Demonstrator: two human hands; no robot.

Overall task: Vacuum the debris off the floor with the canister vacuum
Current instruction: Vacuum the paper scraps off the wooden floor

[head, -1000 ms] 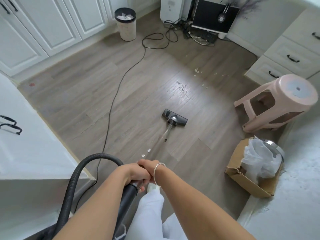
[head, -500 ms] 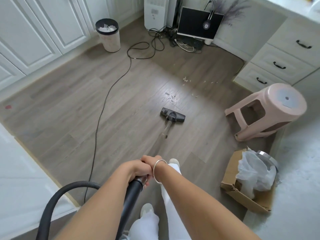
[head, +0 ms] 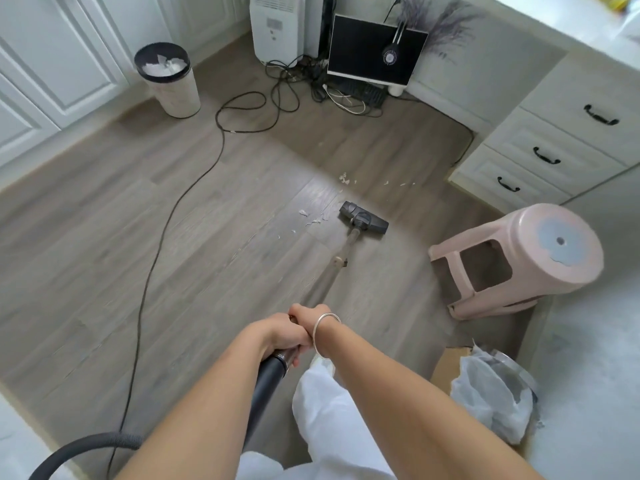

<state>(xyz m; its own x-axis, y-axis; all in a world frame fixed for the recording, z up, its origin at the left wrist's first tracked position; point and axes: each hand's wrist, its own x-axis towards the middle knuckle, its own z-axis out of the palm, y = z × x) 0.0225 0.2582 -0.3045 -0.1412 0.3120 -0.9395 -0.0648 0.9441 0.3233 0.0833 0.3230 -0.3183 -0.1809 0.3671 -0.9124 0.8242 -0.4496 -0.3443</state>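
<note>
- Both bare forearms reach forward and down, converging at the middle of the view.
- The left hand (head: 282, 336) is wrapped, fingers curled, around the grip end of the black vacuum wand (head: 266, 382).
- The right hand (head: 304, 315), a thin silver bangle (head: 323, 332) on its wrist, clasps just ahead of it, touching the left.

Grey wood floor (head: 104, 237) — white cabinets (head: 52, 64), perhaps laminate.

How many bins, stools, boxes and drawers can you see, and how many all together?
Bins: 1
Stools: 1
Boxes: 1
Drawers: 3
Total: 6
</note>
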